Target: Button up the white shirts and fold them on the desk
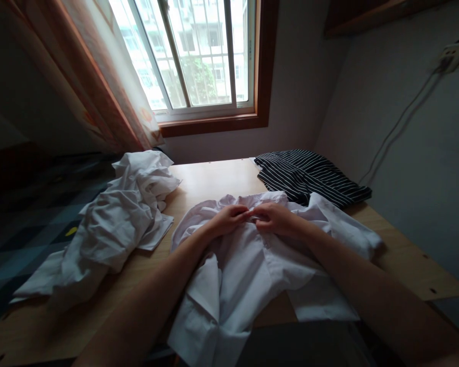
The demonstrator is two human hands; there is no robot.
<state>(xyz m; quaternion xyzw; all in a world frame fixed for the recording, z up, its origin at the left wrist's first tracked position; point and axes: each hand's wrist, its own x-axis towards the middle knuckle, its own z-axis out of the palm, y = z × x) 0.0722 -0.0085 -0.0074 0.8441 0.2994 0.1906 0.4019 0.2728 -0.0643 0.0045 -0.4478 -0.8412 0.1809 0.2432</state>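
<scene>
Holding the white shirt (248, 270) near its far end with both the left hand (232, 216) and the right hand (275, 218), close together over the front, almost fingertip to fingertip. Pinching narrowly at the cloth with the curled fingers of each; cannot tell whether on a button or only on fabric. Lying in loose folds at the near middle of a pale wooden table (202, 176), spreading to the right and hanging over the near edge to the left of centre. Just beyond on the far right: a black garment with white stripes (309, 176), lying flat. Heaped along the left side: another white garment (115, 219), crumpled and trailing to the near left. Past the left edge, in shadow: dark checked cloth (42, 204). At the far side: a bright window (204, 61) beside an orange-and-white curtain (110, 76). On the right wall: a thin cord (392, 130) below a socket (453, 57).
</scene>
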